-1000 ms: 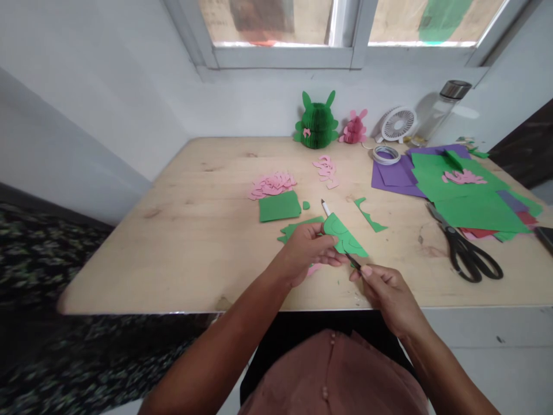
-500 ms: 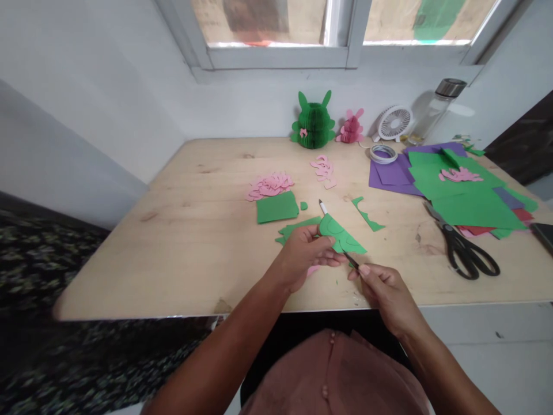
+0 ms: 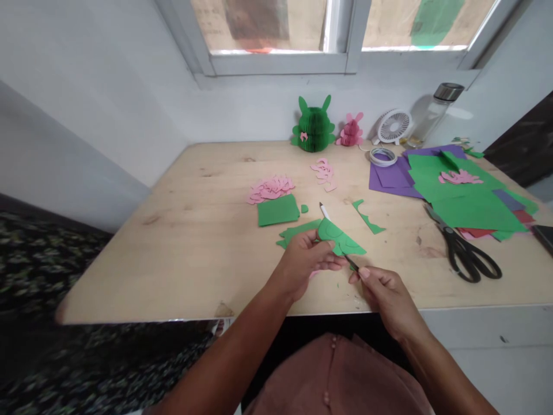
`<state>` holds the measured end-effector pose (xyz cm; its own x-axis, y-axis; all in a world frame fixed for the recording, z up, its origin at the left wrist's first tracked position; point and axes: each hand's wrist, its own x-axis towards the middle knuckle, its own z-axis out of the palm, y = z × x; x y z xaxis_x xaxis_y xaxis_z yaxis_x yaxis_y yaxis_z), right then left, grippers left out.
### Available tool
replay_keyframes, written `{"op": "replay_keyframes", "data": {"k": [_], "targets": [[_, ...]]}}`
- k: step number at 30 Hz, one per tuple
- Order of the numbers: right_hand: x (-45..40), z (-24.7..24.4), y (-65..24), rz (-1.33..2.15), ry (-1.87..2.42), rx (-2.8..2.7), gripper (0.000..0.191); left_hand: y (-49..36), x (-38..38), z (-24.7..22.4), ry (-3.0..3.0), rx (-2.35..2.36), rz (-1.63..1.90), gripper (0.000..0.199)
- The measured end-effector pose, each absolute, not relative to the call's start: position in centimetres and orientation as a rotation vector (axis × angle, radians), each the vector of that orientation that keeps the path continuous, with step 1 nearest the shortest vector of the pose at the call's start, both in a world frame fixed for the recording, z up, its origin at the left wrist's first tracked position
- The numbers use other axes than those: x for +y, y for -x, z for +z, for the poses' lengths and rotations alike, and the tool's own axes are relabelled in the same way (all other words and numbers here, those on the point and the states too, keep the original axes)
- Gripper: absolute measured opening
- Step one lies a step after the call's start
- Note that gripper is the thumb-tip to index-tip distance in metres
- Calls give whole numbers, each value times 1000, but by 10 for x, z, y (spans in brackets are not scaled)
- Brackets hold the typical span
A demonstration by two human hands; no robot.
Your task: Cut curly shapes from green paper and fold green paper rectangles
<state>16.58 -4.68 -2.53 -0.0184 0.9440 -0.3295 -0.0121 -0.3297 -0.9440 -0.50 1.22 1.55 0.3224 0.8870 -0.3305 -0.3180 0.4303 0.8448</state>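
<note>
Pinched in my left hand (image 3: 309, 257) is a green paper piece (image 3: 341, 237) with curved lines drawn on it. My right hand (image 3: 385, 291) is closed on a small dark cutting tool (image 3: 351, 263), whose tip touches the lower edge of that paper; whether it is small scissors or a knife I cannot tell. Behind the held paper lies a white pen (image 3: 324, 211) with a dark tip. More green paper (image 3: 287, 233) lies beside my left hand, and a green rectangle (image 3: 277, 210) is just beyond it.
Pink cut-outs (image 3: 271, 187) lie behind the green rectangle. Black scissors (image 3: 464, 248) and stacked coloured paper (image 3: 470, 199) are on the right. A tape roll (image 3: 382, 157), white fan (image 3: 393, 127), bottle (image 3: 434, 115), green paper figure (image 3: 314, 124) and pink one (image 3: 351, 131) stand farther back.
The view has tilted slightly, so the scene sits a little lower. The held green paper has tipped slightly; both hands keep nearly the same pose.
</note>
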Motion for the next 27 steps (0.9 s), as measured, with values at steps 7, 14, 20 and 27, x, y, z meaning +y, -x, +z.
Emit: {"op": "replay_keyframes", "data": {"k": [7,14,20,27], "targets": [[-48,-26,-167,1484,1440,-1034,49,5,9,13,-717,933,953,21],[-47,-26,-166,1453,1460,-1036,50,4,6,16,-709,978,982,19],[-46,-26,-165,1462,1427,-1038,49,2,6,15,-716,961,938,17],[-47,-24,-163,1462,1443,-1040,48,0,5,14,-717,956,937,17]]}}
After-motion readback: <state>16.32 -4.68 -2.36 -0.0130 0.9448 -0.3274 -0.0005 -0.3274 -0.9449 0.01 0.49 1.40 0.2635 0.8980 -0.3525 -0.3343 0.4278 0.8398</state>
